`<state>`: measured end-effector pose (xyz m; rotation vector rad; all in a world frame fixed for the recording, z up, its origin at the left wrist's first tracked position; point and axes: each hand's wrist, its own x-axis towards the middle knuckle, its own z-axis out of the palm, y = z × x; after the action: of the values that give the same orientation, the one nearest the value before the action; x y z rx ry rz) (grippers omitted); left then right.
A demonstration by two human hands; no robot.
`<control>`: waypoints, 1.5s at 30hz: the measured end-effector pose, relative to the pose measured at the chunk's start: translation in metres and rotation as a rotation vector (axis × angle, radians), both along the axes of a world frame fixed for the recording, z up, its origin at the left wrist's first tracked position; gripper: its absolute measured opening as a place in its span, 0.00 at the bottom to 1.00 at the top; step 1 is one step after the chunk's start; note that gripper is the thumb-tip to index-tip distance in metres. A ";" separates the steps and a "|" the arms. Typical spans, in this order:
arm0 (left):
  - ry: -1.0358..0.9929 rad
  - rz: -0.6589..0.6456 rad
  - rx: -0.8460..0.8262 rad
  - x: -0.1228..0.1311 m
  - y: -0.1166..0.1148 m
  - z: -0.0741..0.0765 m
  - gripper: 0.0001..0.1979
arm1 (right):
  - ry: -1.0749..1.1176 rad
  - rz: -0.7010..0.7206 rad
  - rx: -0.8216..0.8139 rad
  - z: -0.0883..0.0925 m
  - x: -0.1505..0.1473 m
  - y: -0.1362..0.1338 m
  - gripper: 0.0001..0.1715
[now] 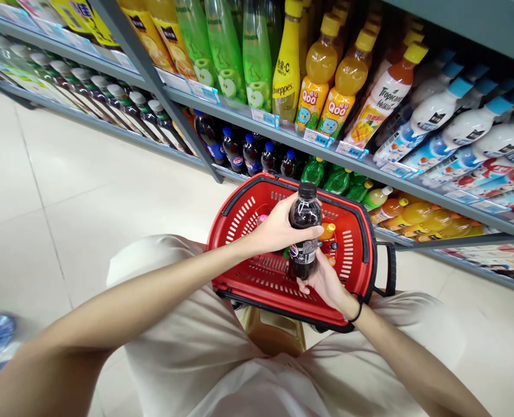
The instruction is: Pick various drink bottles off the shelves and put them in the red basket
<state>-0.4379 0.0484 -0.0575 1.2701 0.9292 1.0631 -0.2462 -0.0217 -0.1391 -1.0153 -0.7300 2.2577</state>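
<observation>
A dark cola bottle (305, 215) with a black cap and a black label stands nearly upright over the red shopping basket (361, 255). My left hand (278, 226) is wrapped around its upper half, thumb across the front. Lower down, my right hand (324, 279) grips the bottle near its base, fingers curled beneath. A black band circles my right wrist. Inside the basket, partly hidden by my hands and the bottle, lie an orange drink bottle (327, 231) and other items I cannot make out fully.
A drinks shelf (248, 119) runs across the back, holding green apple drinks (257, 63), Qoo bottles (313, 81) and white bottles with blue caps (443, 110). Cola bottles (234, 152) stand on the lower shelf. My knees flank the basket, whose black handle (389, 269) sticks out right.
</observation>
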 end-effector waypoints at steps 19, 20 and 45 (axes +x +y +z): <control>-0.485 0.099 -0.340 -0.014 0.026 -0.001 0.18 | 0.152 0.072 -0.049 0.025 0.011 0.012 0.46; -0.488 0.096 -0.349 -0.014 0.026 -0.002 0.18 | 0.168 0.075 -0.066 0.026 0.012 0.013 0.48; -0.543 0.179 -0.349 -0.024 0.035 0.008 0.51 | -0.166 -0.294 0.394 0.021 0.015 0.017 0.27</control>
<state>-0.4622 0.0830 -0.0493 0.5719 0.7690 1.2388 -0.2307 -0.0046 -0.1184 -1.0426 -0.9787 1.7088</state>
